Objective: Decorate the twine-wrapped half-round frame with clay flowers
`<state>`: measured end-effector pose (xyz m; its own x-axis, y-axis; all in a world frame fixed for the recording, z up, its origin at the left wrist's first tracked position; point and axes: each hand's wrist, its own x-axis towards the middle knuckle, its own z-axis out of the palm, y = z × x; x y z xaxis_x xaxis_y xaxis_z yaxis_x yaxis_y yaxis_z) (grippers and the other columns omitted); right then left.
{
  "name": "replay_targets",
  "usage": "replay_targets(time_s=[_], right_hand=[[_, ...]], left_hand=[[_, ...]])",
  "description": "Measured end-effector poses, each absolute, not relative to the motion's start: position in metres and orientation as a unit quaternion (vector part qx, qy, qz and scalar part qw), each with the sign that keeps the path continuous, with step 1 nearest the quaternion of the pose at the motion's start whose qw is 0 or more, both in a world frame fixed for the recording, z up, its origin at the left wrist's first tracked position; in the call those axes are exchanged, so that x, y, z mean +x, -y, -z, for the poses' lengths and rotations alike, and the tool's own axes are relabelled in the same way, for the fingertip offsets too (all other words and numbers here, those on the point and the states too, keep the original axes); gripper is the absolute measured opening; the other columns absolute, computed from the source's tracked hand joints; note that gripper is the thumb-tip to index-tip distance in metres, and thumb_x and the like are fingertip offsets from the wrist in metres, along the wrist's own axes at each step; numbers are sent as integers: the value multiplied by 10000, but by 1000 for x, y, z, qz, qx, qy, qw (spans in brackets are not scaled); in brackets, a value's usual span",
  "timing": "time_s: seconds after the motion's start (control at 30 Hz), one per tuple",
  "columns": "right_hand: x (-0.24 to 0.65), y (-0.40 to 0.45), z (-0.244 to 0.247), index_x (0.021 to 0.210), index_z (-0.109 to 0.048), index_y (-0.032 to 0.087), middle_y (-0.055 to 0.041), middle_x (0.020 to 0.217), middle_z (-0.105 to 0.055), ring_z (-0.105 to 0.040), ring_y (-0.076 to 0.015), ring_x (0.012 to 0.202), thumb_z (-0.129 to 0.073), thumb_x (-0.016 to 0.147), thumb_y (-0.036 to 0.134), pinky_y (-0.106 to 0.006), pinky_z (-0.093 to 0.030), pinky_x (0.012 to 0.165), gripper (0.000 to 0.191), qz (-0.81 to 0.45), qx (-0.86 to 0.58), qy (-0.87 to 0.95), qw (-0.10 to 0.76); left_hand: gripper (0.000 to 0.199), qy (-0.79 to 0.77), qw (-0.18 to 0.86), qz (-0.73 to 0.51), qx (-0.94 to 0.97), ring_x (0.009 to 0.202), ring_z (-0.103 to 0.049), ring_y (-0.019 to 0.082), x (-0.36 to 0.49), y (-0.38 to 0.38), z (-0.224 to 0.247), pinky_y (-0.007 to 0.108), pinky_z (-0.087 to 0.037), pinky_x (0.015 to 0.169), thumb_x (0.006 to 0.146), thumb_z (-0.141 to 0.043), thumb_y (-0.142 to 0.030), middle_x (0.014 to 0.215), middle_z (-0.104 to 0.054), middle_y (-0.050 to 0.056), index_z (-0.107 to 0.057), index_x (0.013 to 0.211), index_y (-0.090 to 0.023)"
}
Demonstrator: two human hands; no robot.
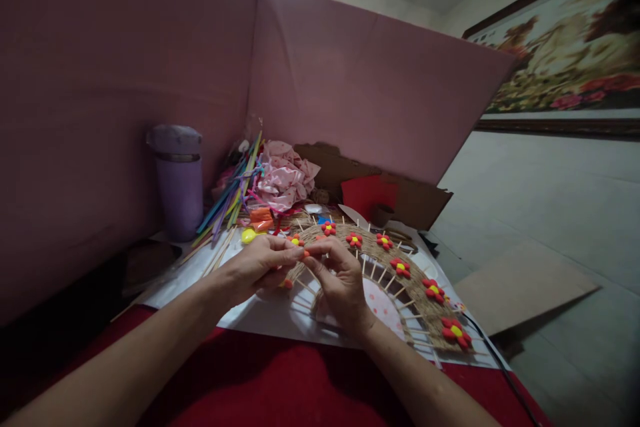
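Two bare hands meet in the middle, and the tips of their fingers pinch a tiny orange bit. The left hand has its thumb and finger squeezed on one side of it, and the right hand pinches from the other side. The fingers hide most of the orange bit, so I can't tell its full shape. It is up above the near left part of a big brown curve made of string and little sticks. Red flowers with yellow middles sit along the curve, one after another. Inside the curve is a pale round piece with pink dots, partly behind the right hand. All this lies on a white sheet, and a red cloth is in front. Just past the left hand are a yellow blob and an orange pack. Farther back are bright long sticks, a shiny pink cloth all bunched up, a ball of brown string and a red sheet by some torn cardboard. A purple cup stands at the left, near the pink wall.
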<state>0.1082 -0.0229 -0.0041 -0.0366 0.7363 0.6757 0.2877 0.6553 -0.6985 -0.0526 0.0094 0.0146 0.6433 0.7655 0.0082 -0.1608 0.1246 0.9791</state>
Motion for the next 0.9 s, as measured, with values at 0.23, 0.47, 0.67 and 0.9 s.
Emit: replay_targets(time_s=[0.23, 0.47, 0.67, 0.9], right_hand=[[108, 23, 4, 796, -612, 203, -9, 784, -573, -537, -142, 731, -616, 813, 247, -276, -439, 644, 47, -194, -365, 695, 588], [109, 24, 2, 840, -616, 207, -8, 792, -586, -536, -136, 697, -637, 789, 242, -267, -446, 620, 65, -199, -382, 693, 578], [109, 23, 6, 829, -619, 206, -10, 785, -593, -542, -140, 705, -632, 793, 255, -272, -448, 635, 63, -201, -382, 694, 577], [108, 24, 4, 801, -620, 200, -11, 773, -583, -545, -141, 713, -627, 801, 274, -269, -448, 633, 74, -199, -383, 691, 580]], left_hand=[[352, -278, 695, -336, 572, 322, -194, 15, -52, -9, -14, 204, -105, 348, 764, -603, -440, 434, -315, -88, -459, 606, -161], [316, -257, 701, -340, 572, 336, -192, 13, -53, -12, -12, 200, -108, 353, 723, -666, -382, 435, -311, -93, -478, 609, -155], [346, -269, 704, -327, 570, 337, -179, 9, -53, -11, -13, 204, -91, 349, 746, -634, -400, 448, -308, -91, -454, 585, -154], [345, -274, 702, -332, 567, 336, -184, 8, -54, -12, -12, 206, -103, 352, 729, -651, -390, 455, -303, -92, -440, 583, -159]])
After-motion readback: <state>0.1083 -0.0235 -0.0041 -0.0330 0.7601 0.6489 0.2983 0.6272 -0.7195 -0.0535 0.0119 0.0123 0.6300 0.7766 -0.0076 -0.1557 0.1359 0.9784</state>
